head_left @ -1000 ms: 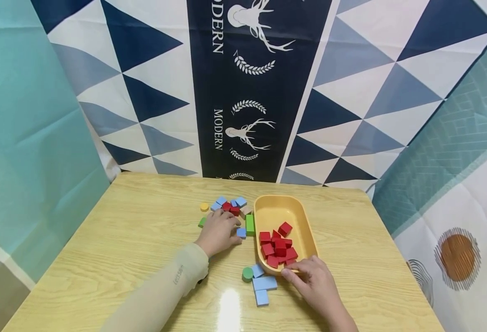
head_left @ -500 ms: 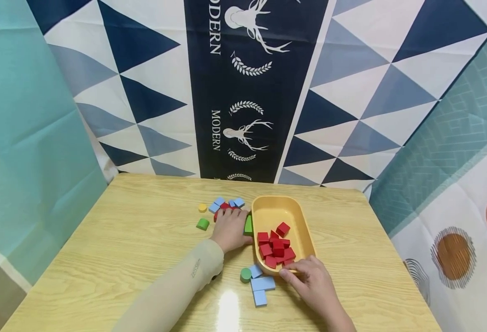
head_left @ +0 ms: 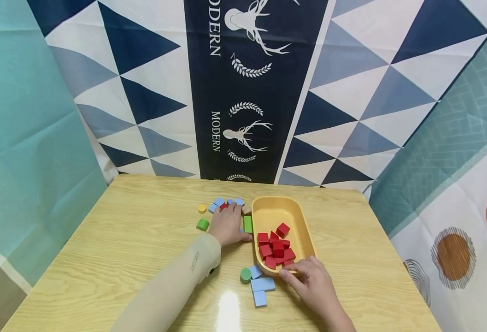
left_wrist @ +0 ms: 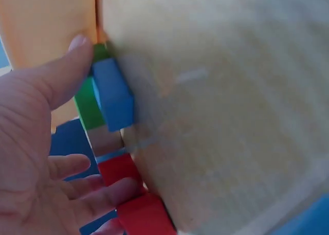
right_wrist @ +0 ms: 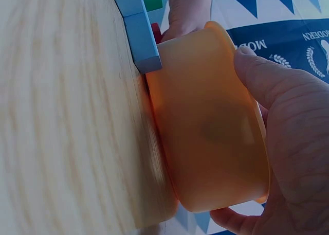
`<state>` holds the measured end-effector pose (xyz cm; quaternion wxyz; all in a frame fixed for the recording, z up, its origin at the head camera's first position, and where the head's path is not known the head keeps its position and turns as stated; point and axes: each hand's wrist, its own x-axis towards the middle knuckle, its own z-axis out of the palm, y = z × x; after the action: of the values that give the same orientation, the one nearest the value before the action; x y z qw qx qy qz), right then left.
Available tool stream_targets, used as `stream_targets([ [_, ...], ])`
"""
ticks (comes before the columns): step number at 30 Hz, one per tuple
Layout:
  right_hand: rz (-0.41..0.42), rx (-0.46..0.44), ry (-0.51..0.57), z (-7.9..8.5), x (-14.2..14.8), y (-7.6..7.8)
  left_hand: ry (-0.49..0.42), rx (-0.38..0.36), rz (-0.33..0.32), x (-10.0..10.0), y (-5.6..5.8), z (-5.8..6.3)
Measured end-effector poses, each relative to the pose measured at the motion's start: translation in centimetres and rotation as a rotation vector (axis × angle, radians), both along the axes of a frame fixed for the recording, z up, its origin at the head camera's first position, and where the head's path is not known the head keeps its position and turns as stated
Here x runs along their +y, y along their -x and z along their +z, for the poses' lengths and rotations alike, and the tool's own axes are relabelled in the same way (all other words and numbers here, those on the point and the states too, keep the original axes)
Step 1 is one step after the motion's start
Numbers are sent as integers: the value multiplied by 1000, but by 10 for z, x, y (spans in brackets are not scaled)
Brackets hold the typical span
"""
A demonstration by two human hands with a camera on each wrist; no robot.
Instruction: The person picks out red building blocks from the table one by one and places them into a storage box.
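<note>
My left hand reaches over the loose blocks left of the yellow plastic bin. In the left wrist view its thumb is spread out near the bin's side, and a fingertip touches a red block. A second red block lies beside that one. Between thumb and fingers are a blue block and a green block, apart from the palm. My right hand grips the bin's near right corner, thumb at the rim. Several red blocks lie inside the bin.
Blue blocks and a green cylinder lie in front of the bin. Further left are a yellow disc and a green half-round block. More blue blocks sit beyond my left hand. A patterned cloth hangs behind the table.
My left hand moved right from above the small blue block toward the bin, then slightly back left and away from me. My right hand stays at the bin's corner.
</note>
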<state>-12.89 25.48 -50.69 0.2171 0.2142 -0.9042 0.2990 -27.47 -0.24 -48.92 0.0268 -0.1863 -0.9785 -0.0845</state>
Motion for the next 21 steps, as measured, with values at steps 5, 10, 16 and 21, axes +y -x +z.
stream_targets([
  [5, 3, 18, 3, -1, 2, -1, 6, -34, 6, 1, 4, 8],
  [10, -13, -11, 9, -2, 0, -3, -16, -75, 24, -5, 4, 10],
  [16, -19, -46, 0, -1, -1, -2, -51, -135, -41, -22, -5, 18],
  [21, -17, -24, -10, -2, 1, 0, -81, -127, -117, -38, -7, 25],
])
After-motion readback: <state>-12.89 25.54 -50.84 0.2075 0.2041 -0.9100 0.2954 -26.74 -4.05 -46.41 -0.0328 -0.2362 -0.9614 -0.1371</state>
